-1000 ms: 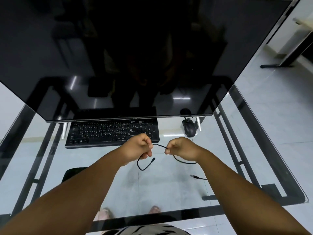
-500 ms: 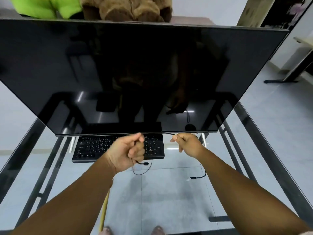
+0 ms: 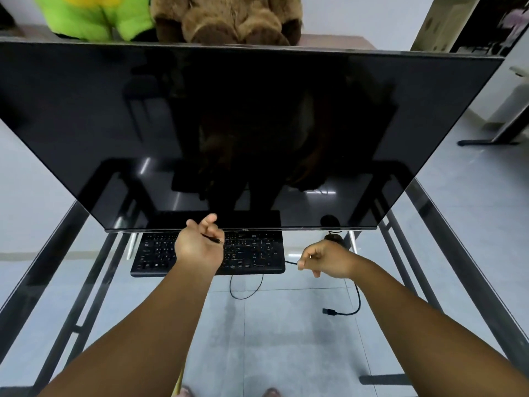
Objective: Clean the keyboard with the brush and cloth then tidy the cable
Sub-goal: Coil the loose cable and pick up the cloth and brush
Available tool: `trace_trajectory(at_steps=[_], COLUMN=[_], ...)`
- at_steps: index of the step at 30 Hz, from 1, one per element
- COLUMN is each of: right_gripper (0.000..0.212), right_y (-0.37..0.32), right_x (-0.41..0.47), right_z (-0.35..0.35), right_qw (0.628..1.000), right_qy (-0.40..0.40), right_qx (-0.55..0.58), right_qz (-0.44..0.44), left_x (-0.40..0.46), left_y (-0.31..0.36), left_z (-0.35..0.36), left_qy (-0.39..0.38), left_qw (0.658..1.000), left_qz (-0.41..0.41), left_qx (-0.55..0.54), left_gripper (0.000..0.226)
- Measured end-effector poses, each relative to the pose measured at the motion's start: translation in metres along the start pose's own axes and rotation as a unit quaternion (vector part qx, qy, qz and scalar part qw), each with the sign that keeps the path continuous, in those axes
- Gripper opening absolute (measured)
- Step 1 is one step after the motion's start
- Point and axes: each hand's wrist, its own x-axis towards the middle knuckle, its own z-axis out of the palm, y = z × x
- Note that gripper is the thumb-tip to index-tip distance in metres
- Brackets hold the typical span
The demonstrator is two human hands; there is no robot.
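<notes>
A black keyboard (image 3: 252, 253) lies on the glass table under the monitor's lower edge. My left hand (image 3: 199, 245) hovers over its middle, pinching one end of a thin black cable (image 3: 246, 293). The cable loops down onto the glass in front of the keyboard. My right hand (image 3: 329, 259) is to the keyboard's right, fingers closed on another stretch of cable. From there the cable runs down to a USB plug (image 3: 329, 311) lying on the glass. No brush or cloth is visible.
A large dark monitor (image 3: 243, 133) fills the upper view and overhangs the keyboard. A black mouse (image 3: 333, 238) sits just behind my right hand. Plush toys (image 3: 171, 15) stand behind the monitor. The glass table (image 3: 286, 339) has a black metal frame, with the floor visible beneath.
The view has tilted upward. My hands moved apart: the left rose over the keyboard with the cable end, the right moved right and down. The cable loop now rests on the glass.
</notes>
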Motion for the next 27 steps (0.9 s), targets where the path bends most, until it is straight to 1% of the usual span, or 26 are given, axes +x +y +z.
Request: trace_trajectory(at_steps=[1,3,4,5,6,8,9,10,12,13,15,16,17,18,20,22,23,25,27], right_gripper=[0.017,0.015,0.014,0.014,0.013,0.013,0.013,0.014,0.016,0.016,0.015,0.017,0.017,0.016,0.015,0.018,0.02,0.026,0.032], right_y=[-0.006,-0.022,-0.032,-0.04,-0.049,-0.067,-0.075,-0.082,-0.094,-0.099,-0.106,-0.107,-0.105,-0.102,-0.092,-0.079,-0.074,-0.065,-0.057], right_x=[-0.004,-0.015,-0.021,-0.027,-0.033,-0.043,-0.047,-0.049,-0.049,-0.047,-0.037,-0.03,-0.022,-0.014,-0.001,0.007,0.008,0.009,0.008], right_z=[-0.005,-0.017,-0.024,-0.031,-0.039,-0.053,-0.059,-0.065,-0.072,-0.075,-0.076,-0.076,-0.076,-0.075,-0.074,-0.069,-0.067,-0.06,-0.051], right_qw=[1.0,0.997,0.996,0.995,0.994,0.989,0.986,0.984,0.98,0.978,0.975,0.974,0.974,0.973,0.968,0.963,0.961,0.959,0.961], right_qy=[-0.029,-0.07,-0.083,-0.094,-0.106,-0.13,-0.14,-0.144,-0.127,-0.107,-0.054,-0.015,0.029,0.072,0.134,0.172,0.185,0.199,0.191], right_qx=[-0.005,-0.005,-0.003,0.001,0.009,0.023,0.034,0.048,0.076,0.096,0.141,0.158,0.167,0.174,0.189,0.199,0.202,0.203,0.201], right_qz=[-0.006,-0.016,-0.022,-0.028,-0.038,-0.065,-0.079,-0.095,-0.132,-0.149,-0.165,-0.162,-0.151,-0.135,-0.1,-0.064,-0.047,-0.019,0.0], left_x=[0.004,0.012,0.017,0.019,0.019,0.011,0.005,-0.001,-0.008,-0.011,-0.019,-0.024,-0.027,-0.03,-0.033,-0.033,-0.033,-0.028,-0.024], left_y=[0.0,-0.002,-0.003,-0.005,-0.008,-0.011,-0.014,-0.018,-0.027,-0.03,-0.038,-0.04,-0.041,-0.041,-0.036,-0.027,-0.021,-0.012,-0.003], left_z=[0.0,-0.004,-0.008,-0.013,-0.018,-0.024,-0.025,-0.026,-0.028,-0.029,-0.032,-0.031,-0.032,-0.03,-0.026,-0.023,-0.021,-0.018,-0.016], left_qy=[0.017,0.018,0.009,-0.004,-0.019,-0.059,-0.086,-0.123,-0.2,-0.237,-0.302,-0.329,-0.348,-0.359,-0.367,-0.372,-0.375,-0.388,-0.395], left_qw=[0.999,0.989,0.979,0.961,0.933,0.85,0.813,0.791,0.773,0.754,0.698,0.683,0.682,0.693,0.731,0.763,0.779,0.814,0.848], left_qz=[0.038,0.094,0.115,0.133,0.146,0.159,0.15,0.13,0.068,0.033,-0.019,-0.037,-0.048,-0.057,-0.085,-0.123,-0.144,-0.186,-0.215], left_qx=[0.027,0.115,0.167,0.241,0.328,0.5,0.555,0.585,0.599,0.612,0.649,0.651,0.641,0.623,0.569,0.514,0.481,0.391,0.28], left_gripper=[0.02,0.043,0.051,0.057,0.062,0.064,0.063,0.061,0.056,0.053,0.047,0.045,0.045,0.048,0.059,0.069,0.069,0.06,0.048])
